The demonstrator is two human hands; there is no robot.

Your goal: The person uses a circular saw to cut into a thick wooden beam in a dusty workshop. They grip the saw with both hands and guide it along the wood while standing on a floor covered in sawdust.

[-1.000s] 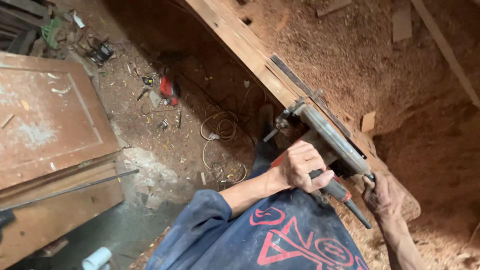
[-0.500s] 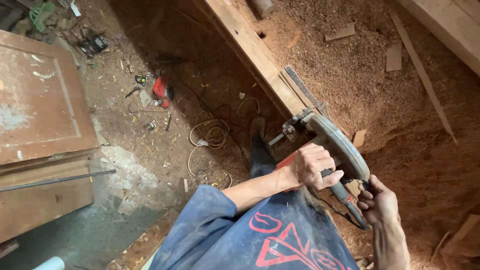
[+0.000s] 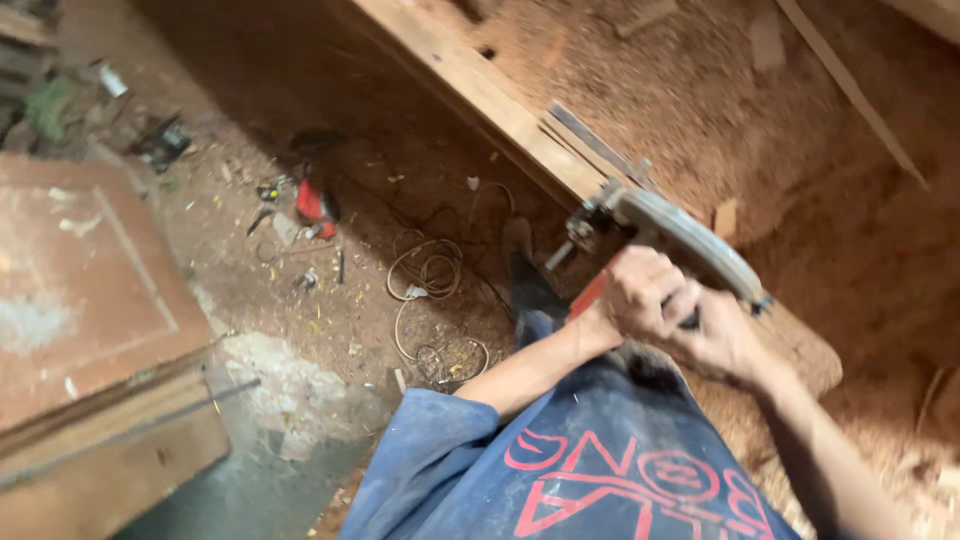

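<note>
1. The left hand point(image 3: 640, 290) is closed in a fist round the rear handle of the power saw point(image 3: 665, 235), fingers curled tight and pressed together over the grip.
2. The right hand point(image 3: 722, 335) now lies against the left, its fingers wrapped round the same handle just behind the left knuckles. Half a second ago it sat lower and apart, holding the red-and-black end of the tool by itself.
3. The saw sits just beyond the fingertips, its grey guard slanting up and away from the knuckles, its body resting on the edge of the long wooden beam point(image 3: 480, 95). It has stayed on that beam through all three pictures.
4. Beyond the saw and to the right of the fingers spreads a bank of sawdust point(image 3: 700, 90).
5. To the left of the fingers, down on the dirt floor, lie a coiled cable point(image 3: 430, 270) and, farther off, a small red tool point(image 3: 315, 205).
6. Far left stands a brown wooden panel point(image 3: 80, 280); it has slid leftward in view as the head turned.
</note>
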